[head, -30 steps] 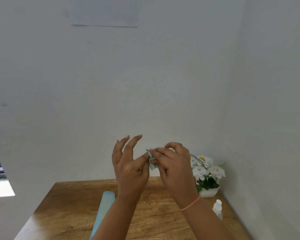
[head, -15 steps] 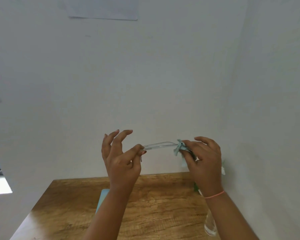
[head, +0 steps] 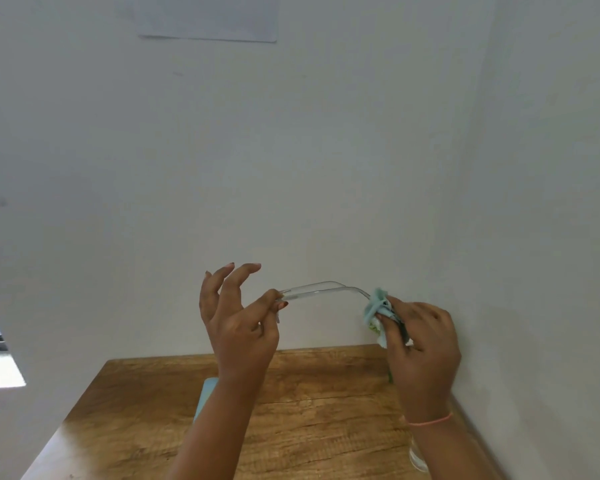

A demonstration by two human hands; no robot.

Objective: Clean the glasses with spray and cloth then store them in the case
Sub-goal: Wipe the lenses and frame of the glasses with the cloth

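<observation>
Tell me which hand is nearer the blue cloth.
Right. The right hand grips the cloth itself; the left hand pinches the far end of the glasses, apart from it.

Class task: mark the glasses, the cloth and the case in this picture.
glasses [head: 312, 293]: head view, on the middle of a clear temple arm.
cloth [head: 374, 306]: head view, on the bunched pale blue fabric.
case [head: 207, 393]: head view, on its visible light blue end.
</observation>
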